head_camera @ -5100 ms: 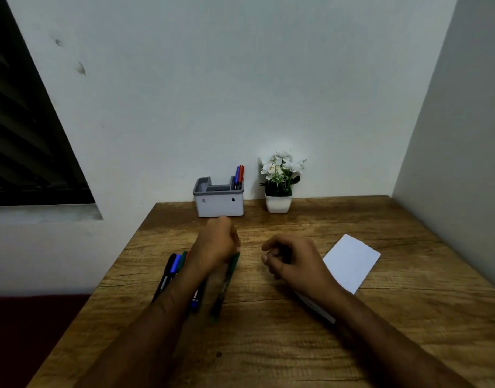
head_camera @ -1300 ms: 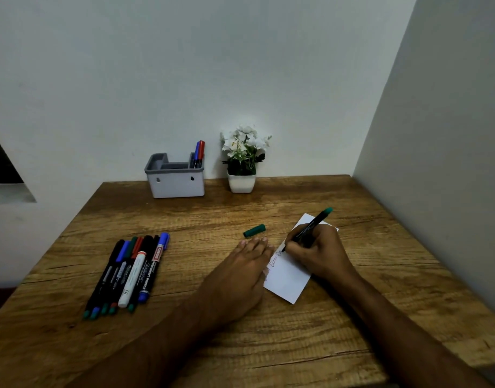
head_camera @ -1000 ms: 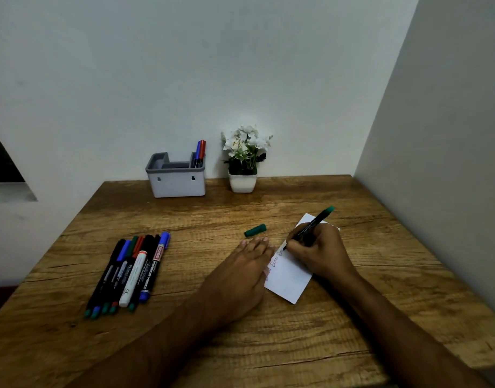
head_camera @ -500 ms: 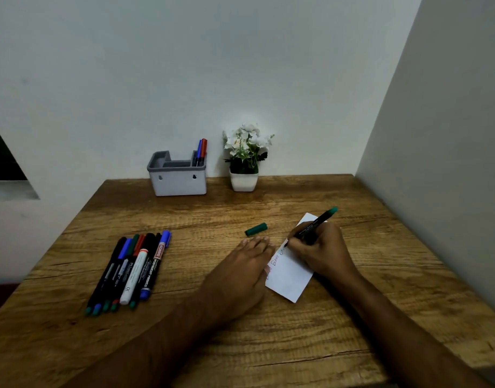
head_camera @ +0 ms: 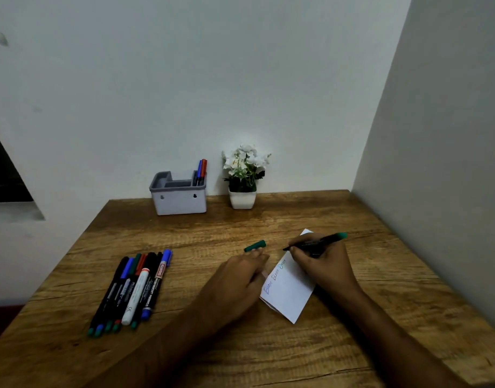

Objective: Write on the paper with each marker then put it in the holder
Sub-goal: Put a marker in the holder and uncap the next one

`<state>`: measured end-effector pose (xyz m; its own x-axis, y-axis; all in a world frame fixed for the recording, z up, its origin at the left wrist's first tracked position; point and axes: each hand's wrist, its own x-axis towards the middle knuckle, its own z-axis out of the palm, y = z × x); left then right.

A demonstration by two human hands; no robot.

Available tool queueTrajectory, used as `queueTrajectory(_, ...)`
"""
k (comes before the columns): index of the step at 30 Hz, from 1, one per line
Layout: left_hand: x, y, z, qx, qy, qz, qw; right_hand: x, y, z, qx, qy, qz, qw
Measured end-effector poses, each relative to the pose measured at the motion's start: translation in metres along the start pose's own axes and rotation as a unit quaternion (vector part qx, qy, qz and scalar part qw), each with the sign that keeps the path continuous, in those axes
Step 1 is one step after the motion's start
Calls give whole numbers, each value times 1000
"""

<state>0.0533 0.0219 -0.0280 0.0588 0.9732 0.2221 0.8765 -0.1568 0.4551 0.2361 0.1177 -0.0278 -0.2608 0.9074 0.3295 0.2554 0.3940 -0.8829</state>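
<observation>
Green-ended marker (head_camera: 314,242) pinched in the right hand (head_camera: 321,261), tip at the paper (head_camera: 289,287); left hand (head_camera: 235,278) flat beside it. Its cap (head_camera: 255,245) lies just beyond. Two markers stand in the holder (head_camera: 179,197); a bundle (head_camera: 131,289) waits left of the paper.

Two bare forearms come into view from the near edge of the table — no sleeve shows on either, up to where the picture cuts them off. The left hand (head_camera: 236,278) and the right hand (head_camera: 323,263) are bare too: no glove, and no ring, watch or band can be made out on the fingers or wrists. The light is dim, so finer marks on the arms cannot be told.
</observation>
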Motion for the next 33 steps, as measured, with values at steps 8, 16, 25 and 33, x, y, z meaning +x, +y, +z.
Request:
queueTrajectory(8,45,0,-9,39,32,-17,999,5,-7,-4,14,-3,-63,998)
queueTrajectory(16,70,-12,17,136,17,-41,990,3,-8,-14,78,-8,-62,995)
queueTrajectory(25,68,-10,6,78,162,-67,981,4,-10,-7,119,9,-68,991)
queueTrajectory(33,85,14,-44,-665,213,-310,646,0,-29,4,44,46,-201,977)
